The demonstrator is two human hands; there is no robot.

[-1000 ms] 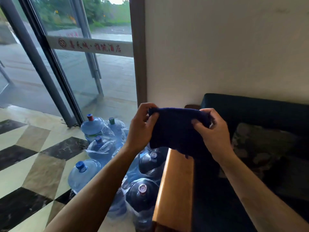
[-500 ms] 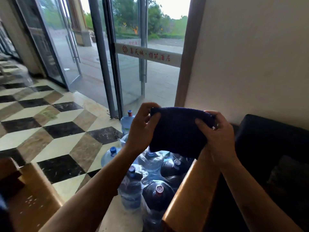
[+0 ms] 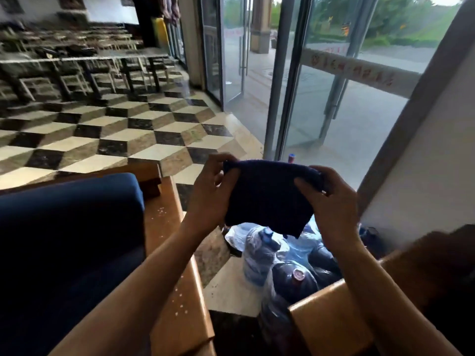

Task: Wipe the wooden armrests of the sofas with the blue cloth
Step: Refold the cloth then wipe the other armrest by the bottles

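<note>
A dark blue cloth (image 3: 267,196) hangs folded in the air between my hands. My left hand (image 3: 208,191) pinches its upper left corner and my right hand (image 3: 331,204) grips its right edge. Below left runs a wooden armrest (image 3: 177,283) speckled with white crumbs, beside the blue cushion of a sofa (image 3: 69,240). The wooden armrest (image 3: 331,319) of a second sofa shows at the lower right, under my right forearm. The cloth touches neither armrest.
Several large water bottles (image 3: 280,258) in plastic bags fill the floor gap between the two armrests. A glass door (image 3: 321,93) stands ahead, a pale wall (image 3: 431,170) to the right. Checkered tiles (image 3: 115,134) stretch left toward blurred chairs and tables (image 3: 77,75).
My view has swung left: the first sofa and its armrest slid to the lower right, and a second blue sofa with its crumb-speckled armrest came in at the left. Both hands still hold the cloth.
</note>
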